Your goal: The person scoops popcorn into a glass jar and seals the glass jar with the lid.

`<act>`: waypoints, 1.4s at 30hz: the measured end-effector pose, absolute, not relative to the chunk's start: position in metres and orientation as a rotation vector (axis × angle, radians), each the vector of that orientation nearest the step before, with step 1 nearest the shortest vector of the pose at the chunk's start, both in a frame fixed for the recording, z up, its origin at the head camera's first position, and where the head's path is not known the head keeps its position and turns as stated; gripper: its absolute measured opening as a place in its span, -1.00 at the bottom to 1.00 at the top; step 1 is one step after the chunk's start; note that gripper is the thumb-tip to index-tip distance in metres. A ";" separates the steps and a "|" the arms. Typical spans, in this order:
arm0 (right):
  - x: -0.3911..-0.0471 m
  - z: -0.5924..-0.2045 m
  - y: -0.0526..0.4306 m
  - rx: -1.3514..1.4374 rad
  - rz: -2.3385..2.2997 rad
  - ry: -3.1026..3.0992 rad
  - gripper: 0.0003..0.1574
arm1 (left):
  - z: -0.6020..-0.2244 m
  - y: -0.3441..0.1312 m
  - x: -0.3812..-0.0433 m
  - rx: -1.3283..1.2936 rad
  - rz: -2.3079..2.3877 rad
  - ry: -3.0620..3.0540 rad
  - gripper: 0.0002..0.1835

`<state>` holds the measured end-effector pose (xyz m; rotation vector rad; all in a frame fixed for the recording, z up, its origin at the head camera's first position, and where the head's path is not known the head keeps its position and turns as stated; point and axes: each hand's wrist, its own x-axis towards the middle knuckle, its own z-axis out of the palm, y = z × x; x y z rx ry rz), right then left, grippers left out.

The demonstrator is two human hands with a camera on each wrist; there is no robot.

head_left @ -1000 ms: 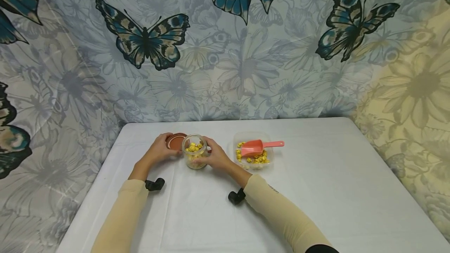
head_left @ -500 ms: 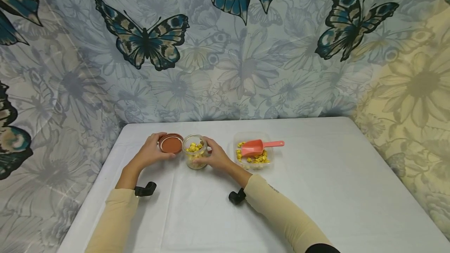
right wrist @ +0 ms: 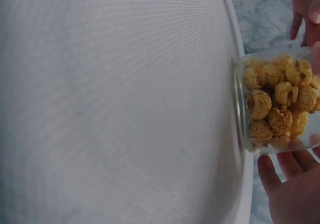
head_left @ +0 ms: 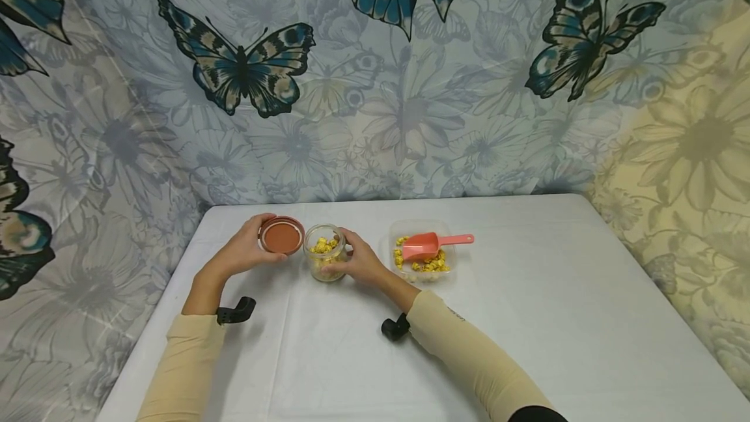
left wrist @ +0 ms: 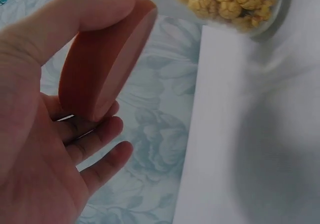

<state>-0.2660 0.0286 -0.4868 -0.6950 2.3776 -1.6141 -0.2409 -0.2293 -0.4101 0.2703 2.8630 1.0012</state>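
Observation:
A glass jar with yellow popcorn in it stands uncapped on the table. My right hand holds it from the right side, thumb at the front. In the right wrist view, several fingers of that hand show beside the jar. My left hand pinches a reddish-brown lid by its edge, tilted with the underside towards the head camera. The lid is raised just left of the jar. In the left wrist view, the thumb presses one edge of the lid and fingers support the other.
Right of the jar, a clear plastic container holds more popcorn. A pink scoop lies in it, handle over the right rim. The white-covered table meets a butterfly-patterned backdrop behind.
My left hand has moved the lid left and slightly up, away from the jar, and the lid's underside shows more fully. The right hand and jar have stayed in place.

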 end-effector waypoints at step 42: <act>-0.245 -0.455 0.034 -0.697 -1.600 2.353 -0.05 | -0.402 -0.151 -0.254 0.558 0.766 2.924 -0.05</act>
